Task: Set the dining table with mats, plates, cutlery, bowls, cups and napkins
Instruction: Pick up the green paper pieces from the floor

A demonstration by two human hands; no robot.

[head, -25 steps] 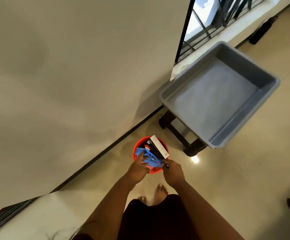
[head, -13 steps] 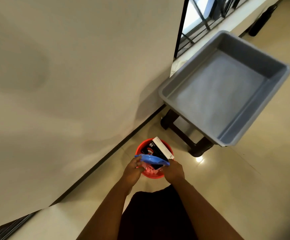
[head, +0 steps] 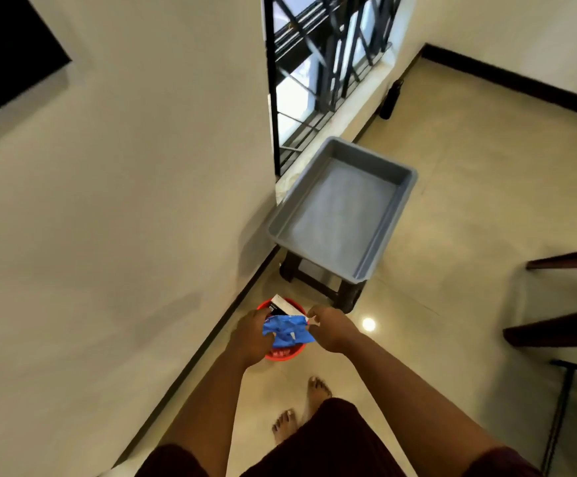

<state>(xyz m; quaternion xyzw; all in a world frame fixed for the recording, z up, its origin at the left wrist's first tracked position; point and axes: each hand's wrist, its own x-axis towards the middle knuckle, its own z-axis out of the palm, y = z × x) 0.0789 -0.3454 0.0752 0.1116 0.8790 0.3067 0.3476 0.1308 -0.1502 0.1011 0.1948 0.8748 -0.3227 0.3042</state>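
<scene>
1. Both hands over red bin [head: 281, 353] on the floor by the wall. Blue wrapper [head: 287, 330] stretched between them, directly above the bin.
2. Left hand [head: 252, 333] grips the wrapper's left end, fingers curled round it. Right hand [head: 330, 327] pinches the right end, plus what looks like a small white scrap.
3. Wrapper's long axis runs left-right, hand to hand; neither hand nearer.
4. Black-and-white box [head: 281, 307] sticks out of the bin's far side.
5. Judgement: drop is straight down. Grey tub [head: 388, 232] on a stool just beyond; no tableware visible.
</scene>
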